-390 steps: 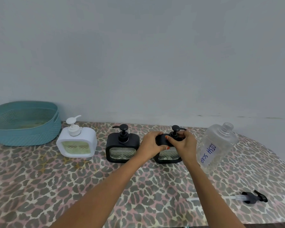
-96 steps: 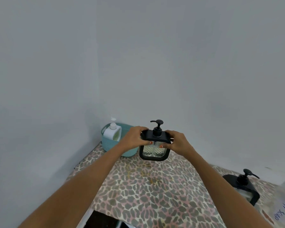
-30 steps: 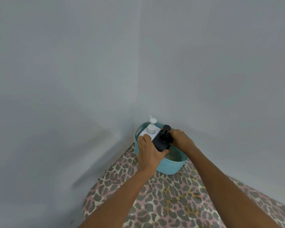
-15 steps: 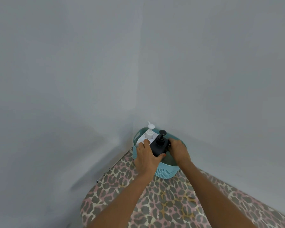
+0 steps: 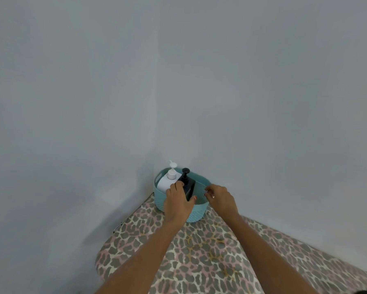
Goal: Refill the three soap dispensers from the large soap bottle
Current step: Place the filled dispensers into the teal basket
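**First:** Fingers point(image 5: 179, 185) of the left hand point(image 5: 177, 203) are curled against the black dispenser point(image 5: 188, 187), with the thumb laid along its near side, so it is gripped by that hand alone. The right hand point(image 5: 220, 199) is held just beside it, fingers loosely bent and closed on nothing.

**Second:** And where is the dispenser placed?

**First:** It is stood upright inside the teal basket point(image 5: 196, 213), touching or nearly touching the white dispenser point(image 5: 166, 181) on its left. The basket is set on the patterned table point(image 5: 199, 251), in the corner of the walls.

**Second:** How should the step be finished well?

**First:** By judgement, the base should be felt flat on the basket floor before the grip is let go. The pump head point(image 5: 185, 171) should be left untouched, so that no soap is pressed out. Room should be kept on the right side of the basket for a third dispenser.

**Second:** What can be counted?

**First:** Two dispensers are seen, one white and one black. One basket and two hands are seen. The third dispenser and the large soap bottle are not in view.
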Action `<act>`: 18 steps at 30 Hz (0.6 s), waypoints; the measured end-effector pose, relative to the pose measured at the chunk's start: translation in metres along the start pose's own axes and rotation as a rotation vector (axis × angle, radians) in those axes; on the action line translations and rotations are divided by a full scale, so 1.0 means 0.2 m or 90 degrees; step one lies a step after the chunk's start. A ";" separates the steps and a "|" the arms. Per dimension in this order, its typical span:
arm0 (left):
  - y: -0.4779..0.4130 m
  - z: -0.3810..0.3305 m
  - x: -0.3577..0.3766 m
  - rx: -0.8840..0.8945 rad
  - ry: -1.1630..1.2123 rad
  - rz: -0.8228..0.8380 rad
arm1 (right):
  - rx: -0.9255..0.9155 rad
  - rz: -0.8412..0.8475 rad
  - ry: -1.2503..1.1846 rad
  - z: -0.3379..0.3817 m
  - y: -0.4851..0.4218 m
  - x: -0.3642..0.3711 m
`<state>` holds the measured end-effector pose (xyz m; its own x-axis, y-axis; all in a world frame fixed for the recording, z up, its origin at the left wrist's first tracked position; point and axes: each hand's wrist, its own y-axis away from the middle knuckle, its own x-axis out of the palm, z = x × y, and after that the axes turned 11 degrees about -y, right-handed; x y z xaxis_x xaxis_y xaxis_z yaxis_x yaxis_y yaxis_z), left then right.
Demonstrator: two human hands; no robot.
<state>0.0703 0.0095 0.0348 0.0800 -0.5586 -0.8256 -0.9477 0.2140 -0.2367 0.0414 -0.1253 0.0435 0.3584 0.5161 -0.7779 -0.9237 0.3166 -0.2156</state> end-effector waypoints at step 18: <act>0.62 -0.44 0.05 0.202 0.161 0.091 | 0.051 -0.139 0.005 -0.25 0.82 -0.44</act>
<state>-0.0742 -0.0400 0.0416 -0.1613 -0.6754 -0.7196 -0.7990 0.5174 -0.3065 -0.1489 -0.1585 0.0467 0.5472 0.4229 -0.7223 -0.8108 0.4820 -0.3321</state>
